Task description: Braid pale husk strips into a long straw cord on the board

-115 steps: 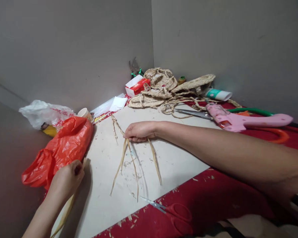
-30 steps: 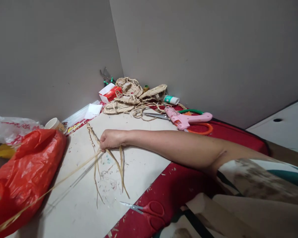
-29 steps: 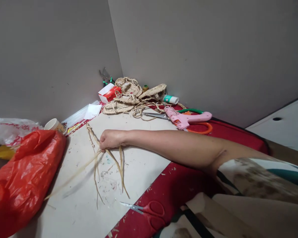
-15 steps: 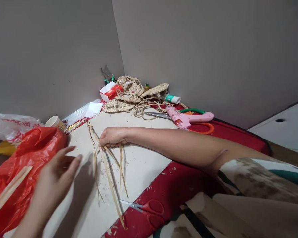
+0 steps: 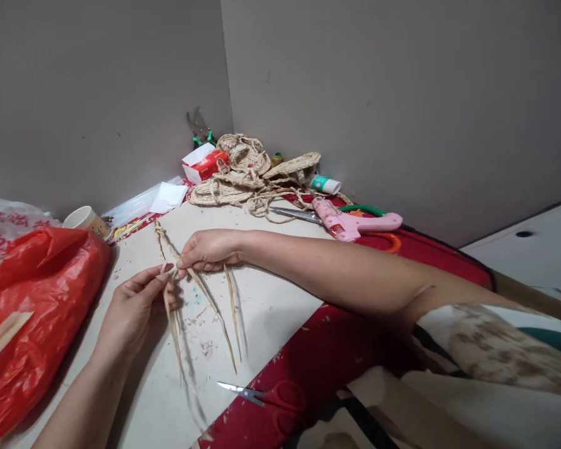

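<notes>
A thin braid of straw-coloured strands (image 5: 167, 244) runs up and left over the pale board (image 5: 280, 299). My right hand (image 5: 209, 249) pinches its lower end, with loose strands (image 5: 214, 310) hanging below the fingers. Close beside it, my left hand (image 5: 138, 298) is closed in a pinch on other strands (image 5: 172, 333) from the same braid, which trail down toward me. The fingertips of both hands nearly meet. Small scissors with red handles (image 5: 280, 402) lie at the near edge of the board, blades pointing left.
Braided straw coils (image 5: 243, 171) lie at the back beside a red box (image 5: 206, 163), pliers (image 5: 200, 130) and a white-and-green tube (image 5: 326, 184). A pink glue gun (image 5: 353, 219) rests on large scissors (image 5: 390, 242). At left are a paper cup (image 5: 86, 220) and red plastic bag (image 5: 42, 293).
My left hand has moved right from above the red bag's side and closed on strands beside my right hand. The view has shifted slightly.
</notes>
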A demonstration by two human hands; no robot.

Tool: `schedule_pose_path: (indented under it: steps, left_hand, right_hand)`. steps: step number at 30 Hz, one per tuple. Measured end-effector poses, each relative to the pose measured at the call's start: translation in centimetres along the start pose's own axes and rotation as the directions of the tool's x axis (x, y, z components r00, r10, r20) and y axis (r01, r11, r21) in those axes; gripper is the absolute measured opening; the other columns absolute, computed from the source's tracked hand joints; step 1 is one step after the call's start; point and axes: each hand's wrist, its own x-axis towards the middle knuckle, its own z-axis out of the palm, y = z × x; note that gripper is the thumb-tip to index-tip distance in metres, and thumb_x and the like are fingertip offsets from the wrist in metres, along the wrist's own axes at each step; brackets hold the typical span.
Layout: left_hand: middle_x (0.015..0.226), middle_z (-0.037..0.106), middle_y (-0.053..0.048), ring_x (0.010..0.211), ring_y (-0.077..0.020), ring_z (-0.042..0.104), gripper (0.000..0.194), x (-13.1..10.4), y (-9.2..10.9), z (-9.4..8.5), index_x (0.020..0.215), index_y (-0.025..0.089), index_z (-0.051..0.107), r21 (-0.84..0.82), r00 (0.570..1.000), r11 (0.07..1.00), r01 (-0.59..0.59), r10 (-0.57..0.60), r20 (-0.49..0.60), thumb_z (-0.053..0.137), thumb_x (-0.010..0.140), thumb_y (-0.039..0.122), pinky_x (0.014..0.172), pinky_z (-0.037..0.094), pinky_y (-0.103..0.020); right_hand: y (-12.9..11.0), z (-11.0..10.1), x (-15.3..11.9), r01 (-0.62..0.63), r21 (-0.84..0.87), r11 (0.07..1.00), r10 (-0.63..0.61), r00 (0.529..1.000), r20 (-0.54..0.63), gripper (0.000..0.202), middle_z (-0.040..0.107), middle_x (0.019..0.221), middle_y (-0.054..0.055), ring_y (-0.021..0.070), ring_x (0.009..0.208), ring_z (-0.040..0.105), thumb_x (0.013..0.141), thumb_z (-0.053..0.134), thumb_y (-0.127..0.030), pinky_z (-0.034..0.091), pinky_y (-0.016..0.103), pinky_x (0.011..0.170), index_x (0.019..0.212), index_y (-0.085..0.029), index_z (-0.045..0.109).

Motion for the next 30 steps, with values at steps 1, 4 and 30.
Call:
schedule_pose_path:
  steps: [1,4,30]
  left_hand:
    - [0.059,0.061,0.003,0.045,-0.0073,0.049,0.036,0.0,-0.1,-0.2,0.09,0.014,0.07,0.044,0.999,0.998,-0.042,0.044,-0.028,0.081,0.063,0.035,0.047,0.044,-0.02]
    - [0.049,0.052,0.006,0.044,-0.0067,0.041,0.031,-0.2,-0.1,-0.4,0.089,0.016,0.075,0.287,0.975,0.944,-0.164,0.2,-0.098,0.076,0.069,0.039,0.042,0.034,-0.018]
    - [0.08,0.076,-0.008,0.073,-0.0173,0.065,0.026,0.0,-0.9,0.8,0.087,0.017,0.078,0.105,0.992,0.988,-0.11,0.103,0.07,0.073,0.073,0.037,0.076,0.052,-0.027]
  right_hand:
    - [0.0,-0.1,-0.1,-0.006,0.006,1.0,0.006,1.0,0.012,0.018,0.032,0.039,-0.01,0.0022,0.032,0.021,0.087,0.052,-0.017,0.016,0.014,0.031,0.075,-0.008,0.061]
    - [0.1,-0.2,-0.2,-0.025,0.034,0.999,0.024,0.999,0.038,0.019,0.029,0.04,-0.011,0.0023,0.033,0.02,0.089,0.052,-0.021,0.016,0.013,0.032,0.08,-0.007,0.062]
    - [0.8,0.0,0.1,0.037,0.052,0.998,-0.039,0.998,0.044,0.02,0.029,0.04,-0.01,0.003,0.033,0.019,0.089,0.048,-0.019,0.016,0.013,0.03,0.075,-0.009,0.059]
